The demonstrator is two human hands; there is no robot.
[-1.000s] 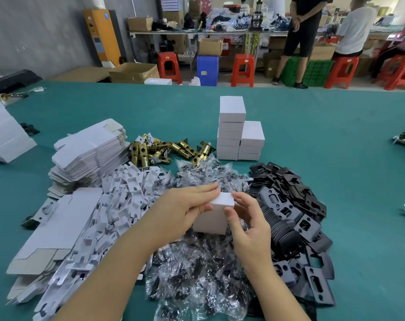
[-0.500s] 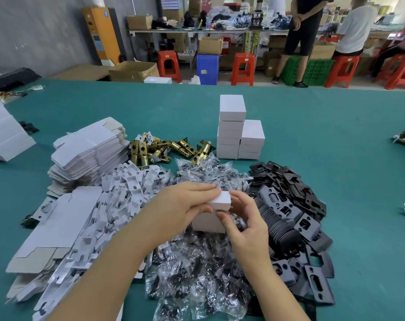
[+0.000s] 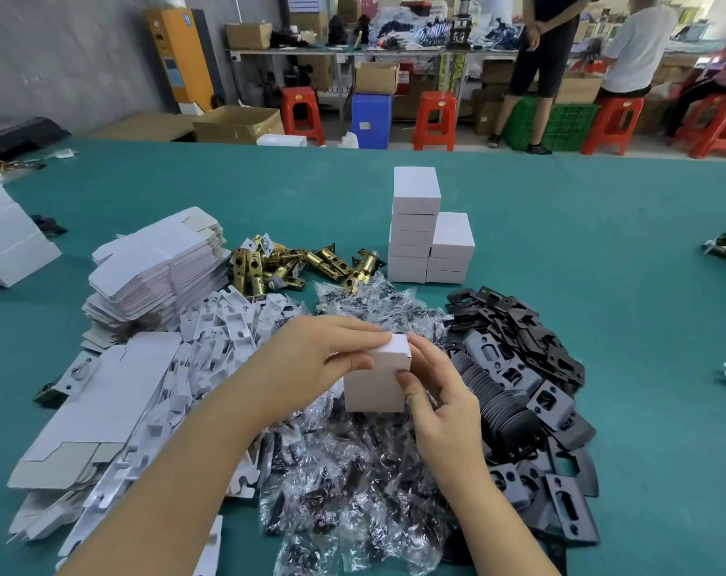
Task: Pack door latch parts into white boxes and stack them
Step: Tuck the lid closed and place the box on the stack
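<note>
Between both hands (image 3: 328,359), seemingly closed box (image 3: 375,382)

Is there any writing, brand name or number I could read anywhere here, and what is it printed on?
No text can be read with confidence.
White box held by the left hand and right hand: blank.
Stacked white boxes: blank.
Orange cabinet: small markings, too blurred to read.
Red stools: a yellow sticker, too small to read.
Far bench clutter: print too blurred to read.
</note>
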